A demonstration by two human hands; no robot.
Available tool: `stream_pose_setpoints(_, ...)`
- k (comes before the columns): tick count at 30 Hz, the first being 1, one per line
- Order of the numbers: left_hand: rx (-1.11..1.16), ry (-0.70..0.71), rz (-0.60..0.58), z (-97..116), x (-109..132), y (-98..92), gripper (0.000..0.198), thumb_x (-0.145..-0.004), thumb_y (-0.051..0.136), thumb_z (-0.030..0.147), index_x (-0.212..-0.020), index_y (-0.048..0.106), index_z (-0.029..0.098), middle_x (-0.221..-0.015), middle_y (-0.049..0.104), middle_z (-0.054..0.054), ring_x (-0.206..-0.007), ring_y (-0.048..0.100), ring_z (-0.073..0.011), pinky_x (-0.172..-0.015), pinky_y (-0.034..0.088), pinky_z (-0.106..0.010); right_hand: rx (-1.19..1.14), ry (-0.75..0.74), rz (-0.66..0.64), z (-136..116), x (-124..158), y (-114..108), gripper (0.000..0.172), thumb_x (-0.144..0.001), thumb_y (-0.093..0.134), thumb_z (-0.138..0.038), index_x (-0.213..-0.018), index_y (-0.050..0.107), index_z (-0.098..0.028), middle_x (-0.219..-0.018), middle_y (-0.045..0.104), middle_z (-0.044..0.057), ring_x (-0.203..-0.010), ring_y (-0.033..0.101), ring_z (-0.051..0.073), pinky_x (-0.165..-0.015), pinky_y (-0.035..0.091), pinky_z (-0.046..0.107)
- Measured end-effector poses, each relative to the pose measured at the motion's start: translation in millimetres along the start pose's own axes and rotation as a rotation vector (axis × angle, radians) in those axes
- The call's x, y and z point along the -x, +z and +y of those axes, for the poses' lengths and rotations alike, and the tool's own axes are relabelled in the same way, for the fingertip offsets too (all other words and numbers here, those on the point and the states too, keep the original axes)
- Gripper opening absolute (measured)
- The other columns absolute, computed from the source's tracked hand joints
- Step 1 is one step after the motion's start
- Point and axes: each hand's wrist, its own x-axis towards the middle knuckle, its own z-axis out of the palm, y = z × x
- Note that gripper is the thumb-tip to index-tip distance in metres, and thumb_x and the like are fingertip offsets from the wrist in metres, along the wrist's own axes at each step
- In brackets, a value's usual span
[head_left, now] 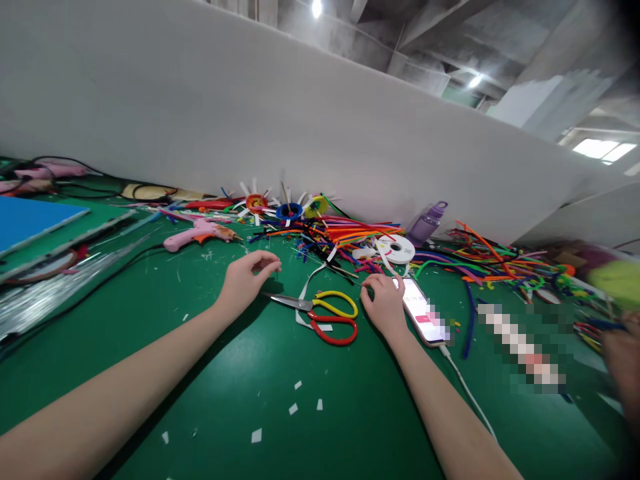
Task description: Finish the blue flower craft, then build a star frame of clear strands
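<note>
My left hand [245,280] hovers over the green table [240,393], its fingers curled into a pinch with the tips together; what they hold is too small to make out. My right hand [385,303] rests on the table with fingers bent, the tips pinching the end of a thin dark stick [345,272]. Between the hands lie scissors [320,313] with yellow and red handles, on top of a white ribbon strip [306,293]. A phone [425,313] with a lit screen lies just right of my right hand, a white cable leading from it.
A heap of coloured pipe cleaners [350,237] and finished flower shapes [290,210] lies along the white wall. A white ribbon spool [396,249], purple bottle [425,223] and pink glue gun [197,233] sit nearby. Another person's hand [623,360] shows at right. White paper scraps dot the table.
</note>
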Motion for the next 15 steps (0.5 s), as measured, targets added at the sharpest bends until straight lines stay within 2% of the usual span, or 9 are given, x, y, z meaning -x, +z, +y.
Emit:
stream_pose_setpoints(4, -0.069, 0.023, -0.061, -2, 1, 1.7, 0.019, -0.081, 0.058, 0.039, -0.085, 0.063, 0.022, -0.078, 0.070, -0.002, -0.073, 0.066, -0.0178, -0.074, 0.052, -0.029, -0.008, 0.002, 0.007, 1, 0, 0, 0.012, -0.085, 0.048, -0.023, -0.083, 0.060, -0.021, -0.094, 0.065, 0.004, -0.092, 0.057, 0.020, -0.107, 0.017, 0.047)
stream_pose_setpoints(6, -0.087, 0.059, -0.070, -3, 2, 2.3, 0.019, -0.082, 0.056, 0.039, -0.086, 0.063, 0.022, -0.080, 0.070, -0.003, -0.075, 0.066, -0.0180, -0.075, 0.051, -0.029, -0.002, 0.003, 0.052, 0, -2, -1, 0.014, -0.085, 0.048, -0.023, -0.092, 0.060, -0.020, -0.101, 0.065, 0.007, -0.098, 0.056, 0.022, -0.107, 0.018, 0.048)
stream_pose_setpoints(8, -0.108, 0.093, -0.070, -4, 3, 2.8, 0.019, -0.082, 0.056, 0.038, -0.087, 0.063, 0.022, -0.082, 0.069, -0.004, -0.076, 0.065, -0.0184, -0.075, 0.051, -0.030, -0.003, -0.006, 0.136, -6, -5, -7, 0.023, -0.086, 0.048, -0.025, -0.107, 0.056, -0.018, -0.111, 0.063, 0.011, -0.107, 0.054, 0.024, -0.107, 0.019, 0.048)
stream_pose_setpoints(12, -0.147, 0.153, -0.078, -2, 5, 4.1, 0.017, -0.084, 0.055, 0.036, -0.088, 0.064, 0.022, -0.083, 0.068, -0.004, -0.076, 0.063, -0.0182, -0.074, 0.050, -0.029, -0.115, -0.039, 0.270, -34, -17, -28, 0.028, -0.089, 0.045, -0.026, -0.115, 0.050, -0.018, -0.113, 0.062, 0.011, -0.112, 0.053, 0.023, -0.107, 0.022, 0.046)
stream_pose_setpoints(15, -0.141, 0.171, -0.106, -1, 4, 5.1, 0.017, -0.085, 0.054, 0.036, -0.087, 0.063, 0.021, -0.083, 0.068, -0.004, -0.077, 0.063, -0.0179, -0.073, 0.050, -0.029, -0.274, -0.057, 0.210, -61, -35, -49, 0.024, -0.092, 0.044, -0.029, -0.111, 0.054, -0.019, -0.109, 0.064, 0.010, -0.107, 0.056, 0.022, -0.105, 0.029, 0.043)
